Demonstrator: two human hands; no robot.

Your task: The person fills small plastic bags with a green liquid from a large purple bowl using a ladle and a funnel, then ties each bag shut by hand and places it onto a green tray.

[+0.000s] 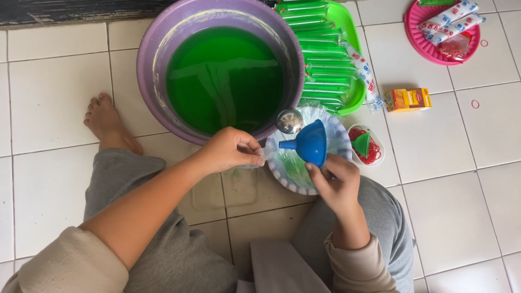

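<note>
Sitting on the white tiled floor (467, 179) in grey trousers, the person works over a small bowl (282, 176) with a striped rim that rests just ahead of the knees. The right hand (337, 182) is closed on the lower part of a blue funnel (311, 143), holding it tilted above the bowl. The left hand (230, 150) pinches the top of a thin clear plastic bag (264, 155) between thumb and fingertips, right beside the funnel's handle. A metal ladle (290, 120) lies at the bowl's far edge, touching the wall of a big purple basin (157, 59) filled with green liquid (225, 78). Right of the bowl stands a small clear cup (379, 157) of red rubber bands with a little green funnel in it. A bare foot (106, 122) rests left of the basin. Farther out, a green tray (350, 32) carries a stack of filled green ice-pop bags (320, 54), a yellow box (408, 99) lies on the tiles, and a pink plate (415, 38) holds wrapped packets near the far right corner.
</note>
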